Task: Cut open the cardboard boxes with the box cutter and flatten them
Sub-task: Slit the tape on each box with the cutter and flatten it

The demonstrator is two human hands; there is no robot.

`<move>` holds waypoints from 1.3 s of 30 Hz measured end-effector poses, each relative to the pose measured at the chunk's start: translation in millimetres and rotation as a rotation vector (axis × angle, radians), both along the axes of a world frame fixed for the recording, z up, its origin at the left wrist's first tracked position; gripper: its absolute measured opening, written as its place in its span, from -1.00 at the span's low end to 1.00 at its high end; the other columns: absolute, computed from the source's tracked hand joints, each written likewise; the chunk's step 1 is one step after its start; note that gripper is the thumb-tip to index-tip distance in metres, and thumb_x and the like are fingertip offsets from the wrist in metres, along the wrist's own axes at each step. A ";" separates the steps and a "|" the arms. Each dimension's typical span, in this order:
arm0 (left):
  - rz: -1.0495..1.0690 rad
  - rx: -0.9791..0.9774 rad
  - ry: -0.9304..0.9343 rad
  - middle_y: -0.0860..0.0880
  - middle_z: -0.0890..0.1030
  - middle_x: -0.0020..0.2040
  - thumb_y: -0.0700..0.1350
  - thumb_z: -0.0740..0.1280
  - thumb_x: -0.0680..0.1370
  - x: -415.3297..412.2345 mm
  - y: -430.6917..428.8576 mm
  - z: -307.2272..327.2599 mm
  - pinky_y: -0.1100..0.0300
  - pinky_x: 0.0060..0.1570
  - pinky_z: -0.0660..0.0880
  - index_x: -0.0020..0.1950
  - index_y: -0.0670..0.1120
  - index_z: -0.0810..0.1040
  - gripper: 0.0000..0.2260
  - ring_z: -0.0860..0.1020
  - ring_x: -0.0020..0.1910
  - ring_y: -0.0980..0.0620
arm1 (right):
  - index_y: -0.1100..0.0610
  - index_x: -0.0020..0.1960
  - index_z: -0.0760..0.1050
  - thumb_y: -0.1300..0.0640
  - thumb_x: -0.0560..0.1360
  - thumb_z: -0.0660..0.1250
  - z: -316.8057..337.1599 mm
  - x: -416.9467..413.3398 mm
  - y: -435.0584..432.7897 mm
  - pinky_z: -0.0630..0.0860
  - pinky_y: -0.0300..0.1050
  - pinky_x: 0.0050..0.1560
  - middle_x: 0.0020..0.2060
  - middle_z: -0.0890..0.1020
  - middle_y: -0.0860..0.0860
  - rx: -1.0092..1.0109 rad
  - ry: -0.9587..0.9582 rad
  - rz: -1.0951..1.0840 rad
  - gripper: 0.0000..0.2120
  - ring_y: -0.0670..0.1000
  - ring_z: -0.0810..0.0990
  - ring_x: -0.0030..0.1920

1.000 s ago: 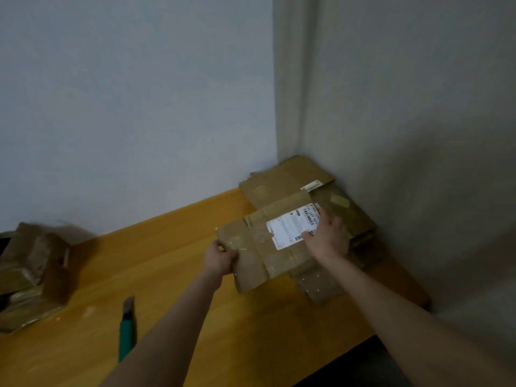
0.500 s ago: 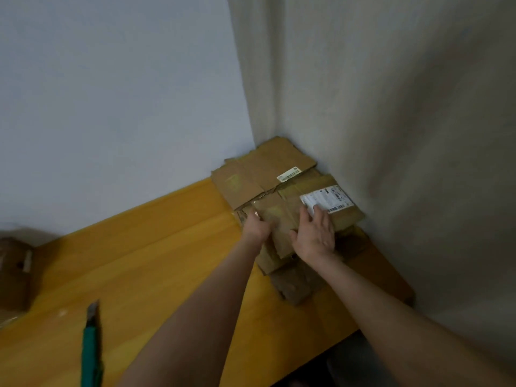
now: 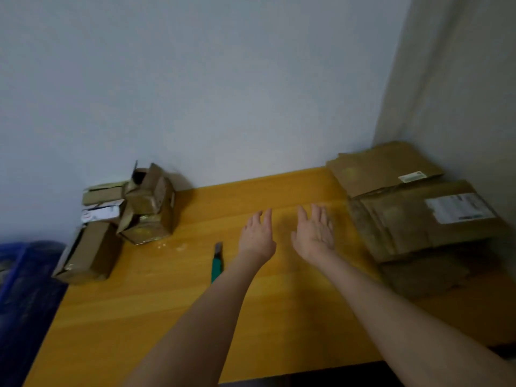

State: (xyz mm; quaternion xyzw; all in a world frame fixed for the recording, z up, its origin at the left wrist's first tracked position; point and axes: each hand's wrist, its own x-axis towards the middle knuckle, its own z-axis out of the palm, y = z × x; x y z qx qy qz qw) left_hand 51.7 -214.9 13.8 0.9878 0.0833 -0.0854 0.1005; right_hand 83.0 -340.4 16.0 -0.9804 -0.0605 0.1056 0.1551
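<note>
A stack of flattened cardboard boxes (image 3: pixel 413 219) lies in the right corner of the wooden table (image 3: pixel 167 303); the top sheet carries a white label (image 3: pixel 458 208). Both my hands hover empty over the table's middle with fingers straight: my left hand (image 3: pixel 258 236) and my right hand (image 3: pixel 314 233), palm turned up. The green box cutter (image 3: pixel 217 262) lies on the table just left of my left wrist. A pile of intact cardboard boxes (image 3: pixel 145 208) sits at the back left, with another box (image 3: pixel 86 252) at the table's left edge.
A blue bin (image 3: pixel 19 289) stands off the table's left side. White walls close in behind and on the right. The near table edge runs along the bottom of the view.
Both hands have let go of the labelled flattened box, which now lies on the stack at right. They drew back left to the table's middle, and my view swung left.
</note>
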 end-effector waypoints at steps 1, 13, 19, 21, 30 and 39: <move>0.020 -0.008 0.003 -0.15 0.07 0.55 -0.17 0.25 0.59 -15.3 24.9 -0.4 0.01 0.38 0.29 0.59 -0.09 -0.03 -0.35 0.13 0.51 -0.14 | 0.03 0.55 0.02 0.09 0.60 0.17 0.2 -11.7 25.7 0.02 0.07 0.51 0.54 -0.02 0.11 0.006 -0.002 0.016 -0.42 0.17 -0.11 0.55; 0.200 -0.055 0.033 -0.17 0.11 0.53 -0.17 0.29 0.57 -138.9 262.0 -4.5 0.02 0.35 0.33 0.56 -0.10 0.06 -0.37 0.18 0.49 -0.16 | 0.06 0.54 0.03 0.07 0.58 0.23 -3.0 -129.3 276.0 0.04 0.07 0.51 0.52 0.01 0.12 0.019 0.073 0.222 -0.39 0.18 -0.08 0.54; 0.304 -0.049 0.057 -0.16 0.18 0.50 -0.12 0.30 0.56 -130.3 322.7 -14.3 0.00 0.33 0.34 0.56 -0.07 0.08 -0.37 0.23 0.46 -0.16 | 0.06 0.55 0.02 0.07 0.57 0.25 -14.5 -116.4 327.6 0.07 0.08 0.50 0.53 0.00 0.12 0.002 0.101 0.276 -0.36 0.18 -0.07 0.54; 0.335 -0.010 0.058 -0.17 0.18 0.51 -0.08 0.31 0.56 -123.2 342.7 -17.7 -0.03 0.39 0.28 0.57 -0.07 0.05 -0.35 0.21 0.48 -0.16 | 0.05 0.55 0.02 0.06 0.58 0.25 -21.8 -104.8 341.9 0.07 0.07 0.50 0.52 0.00 0.12 0.002 0.109 0.287 -0.36 0.17 -0.07 0.54; 0.603 0.044 0.115 -0.23 -0.04 0.57 0.21 0.40 0.47 -97.3 433.7 -34.8 -0.29 0.43 0.02 0.58 -0.07 -0.21 -0.02 -0.06 0.56 -0.19 | 0.06 0.52 0.09 0.04 0.56 0.27 -55.7 -76.9 397.2 0.19 0.04 0.45 0.49 0.06 0.13 0.008 0.209 0.320 -0.39 0.17 0.10 0.48; 0.687 -0.050 0.250 -0.25 -0.11 0.56 0.35 0.42 0.35 -95.3 499.3 -66.1 -0.39 0.37 0.05 0.57 0.03 -0.27 0.10 -0.08 0.54 -0.27 | 0.07 0.46 0.21 0.11 0.56 0.26 -77.9 -90.8 441.2 0.36 -0.06 0.31 0.37 0.23 0.10 0.060 0.166 0.251 -0.49 0.11 0.29 0.33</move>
